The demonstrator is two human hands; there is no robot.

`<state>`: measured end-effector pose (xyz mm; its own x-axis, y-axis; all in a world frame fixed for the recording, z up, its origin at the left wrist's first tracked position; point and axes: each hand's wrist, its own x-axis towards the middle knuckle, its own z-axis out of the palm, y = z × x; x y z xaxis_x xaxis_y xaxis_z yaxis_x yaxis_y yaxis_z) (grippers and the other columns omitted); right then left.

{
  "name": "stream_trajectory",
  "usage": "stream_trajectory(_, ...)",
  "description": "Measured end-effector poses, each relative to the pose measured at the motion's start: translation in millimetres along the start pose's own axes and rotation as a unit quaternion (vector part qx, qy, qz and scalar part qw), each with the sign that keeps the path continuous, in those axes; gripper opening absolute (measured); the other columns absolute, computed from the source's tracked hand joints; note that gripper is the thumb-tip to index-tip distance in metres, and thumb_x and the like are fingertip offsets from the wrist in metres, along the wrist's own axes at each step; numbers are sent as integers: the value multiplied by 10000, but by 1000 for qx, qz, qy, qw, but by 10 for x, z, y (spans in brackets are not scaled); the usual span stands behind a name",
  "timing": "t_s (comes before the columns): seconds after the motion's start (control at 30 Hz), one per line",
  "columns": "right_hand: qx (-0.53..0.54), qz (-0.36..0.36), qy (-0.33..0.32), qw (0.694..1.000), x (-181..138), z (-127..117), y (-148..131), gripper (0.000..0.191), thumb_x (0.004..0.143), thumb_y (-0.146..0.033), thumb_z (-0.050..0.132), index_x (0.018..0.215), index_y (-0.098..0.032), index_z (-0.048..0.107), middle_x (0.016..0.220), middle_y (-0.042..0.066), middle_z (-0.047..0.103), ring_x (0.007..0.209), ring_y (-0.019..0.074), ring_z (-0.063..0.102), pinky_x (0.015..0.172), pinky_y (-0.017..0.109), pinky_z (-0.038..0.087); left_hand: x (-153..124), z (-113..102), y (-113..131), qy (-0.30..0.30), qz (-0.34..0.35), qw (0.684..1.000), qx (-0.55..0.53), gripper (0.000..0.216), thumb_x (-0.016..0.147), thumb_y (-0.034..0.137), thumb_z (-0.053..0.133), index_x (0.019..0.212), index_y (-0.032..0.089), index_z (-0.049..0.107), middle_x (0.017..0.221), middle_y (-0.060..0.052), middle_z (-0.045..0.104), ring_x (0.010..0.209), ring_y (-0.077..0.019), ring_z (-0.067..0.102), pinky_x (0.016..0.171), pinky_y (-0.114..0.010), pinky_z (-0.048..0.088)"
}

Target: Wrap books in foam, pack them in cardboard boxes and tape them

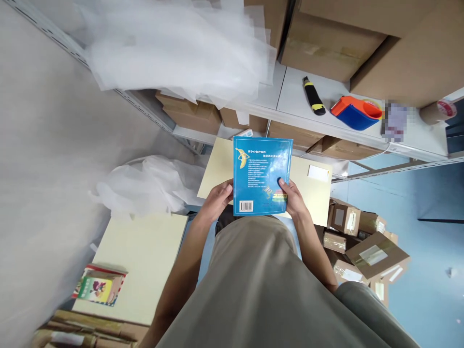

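Between my two hands is a blue children's book (259, 174), its back cover facing up with a banana cartoon, lines of white text and a barcode. My left hand (219, 198) grips its left edge. On the right edge, my right hand (293, 195) closes with the thumb on the cover. Below the book lies a pale yellow table (311, 198), partly hidden by it, with a white label (319, 173) on its right part.
On the shelf (290, 96) ahead are a utility knife (313, 96), an orange and blue tape dispenser (357, 112) and white packing sheets (181, 48). Cardboard boxes (373, 253) pile up at right. Another book (99, 286) rests on the left table (145, 261).
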<state>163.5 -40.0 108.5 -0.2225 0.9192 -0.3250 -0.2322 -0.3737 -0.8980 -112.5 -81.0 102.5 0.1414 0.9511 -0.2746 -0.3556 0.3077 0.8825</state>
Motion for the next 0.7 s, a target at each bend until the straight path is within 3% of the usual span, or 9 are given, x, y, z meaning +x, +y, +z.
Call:
stream_trajectory(0.1, 14, 13, -6, 1000, 2, 25, -5, 724, 774, -805, 925, 1197, -240, 763, 1102, 83, 878, 1119, 348, 845, 905, 427, 721, -11, 71, 67, 3, -12, 999, -31, 690, 814, 747, 939, 1171, 162, 864, 1125, -117, 859, 1124, -337, 800, 906, -385, 645)
stream_trajectory(0.27, 38, 23, 2, 999, 13, 41, -2, 686, 753, -775, 966, 1156, -255, 772, 1065, 59, 881, 1056, 324, 855, 873, 405, 720, 24, 130, 70, 37, -14, 998, -38, 560, 811, 630, 991, 1121, 178, 877, 1010, -78, 854, 852, -224, 773, 763, -317, 620)
stream_trajectory(0.5, -9, 1, 9, 1000, 44, -19, -19, 667, 812, -804, 906, 1160, -252, 770, 1050, 60, 868, 1019, 309, 841, 817, 384, 700, 91, 156, 51, 44, -8, 998, -33, 524, 787, 618, 1011, 1057, 187, 886, 964, -64, 835, 828, -188, 742, 781, -292, 616)
stream_trajectory(0.6, -65, -21, 12, 998, 110, -61, 19, 653, 904, -821, 808, 1208, -245, 773, 1164, 77, 864, 1108, 320, 825, 911, 416, 699, 127, 172, 36, 54, -3, 998, -20, 552, 772, 646, 1008, 1064, 192, 889, 957, -59, 832, 820, -178, 729, 791, -290, 620)
stream_trajectory(0.7, -151, -78, 70, 983, 200, -95, 100, 756, 905, -850, 783, 1349, -238, 763, 1417, 129, 805, 1345, 369, 748, 1115, 506, 650, 147, 225, 40, 79, 8, 997, 22, 585, 755, 683, 999, 1047, 189, 888, 919, -56, 826, 834, -201, 737, 816, -316, 629)
